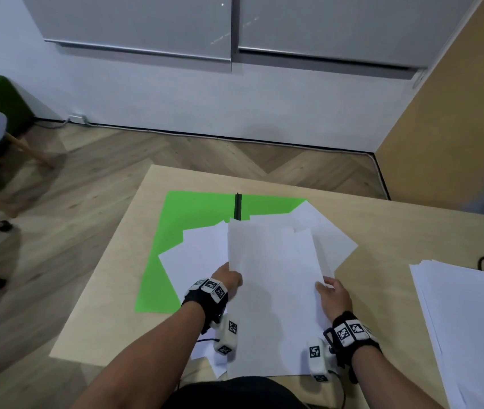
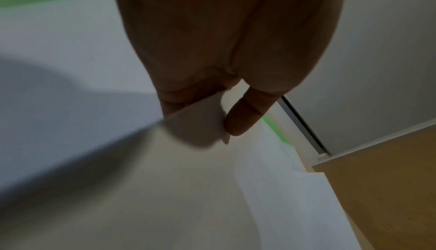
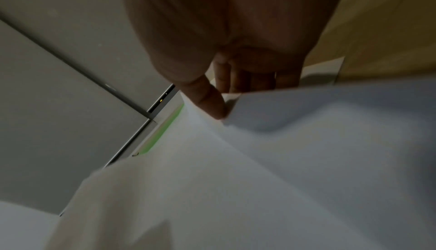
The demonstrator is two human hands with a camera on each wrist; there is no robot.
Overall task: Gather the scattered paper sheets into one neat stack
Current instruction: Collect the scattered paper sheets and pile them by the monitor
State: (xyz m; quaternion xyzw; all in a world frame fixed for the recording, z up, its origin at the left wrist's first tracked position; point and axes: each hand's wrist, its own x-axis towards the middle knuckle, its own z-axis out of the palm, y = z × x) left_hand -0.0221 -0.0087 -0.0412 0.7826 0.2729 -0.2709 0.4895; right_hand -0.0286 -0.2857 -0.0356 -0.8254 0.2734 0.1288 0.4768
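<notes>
Head view: left hand [image 1: 229, 280] and right hand [image 1: 333, 292] pinch the top sheet [image 1: 273, 290] by its side edges, over loose sheets [image 1: 202, 252] fanned toward 12 o'clock. Best squared before lowering.

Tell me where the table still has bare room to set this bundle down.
Bare wood lies between the scattered white sheets and the separate paper stack at right, and along the table's left edge beside the green mat. The mat's far left corner is also bare. The middle, under both hands, is crowded.
</notes>
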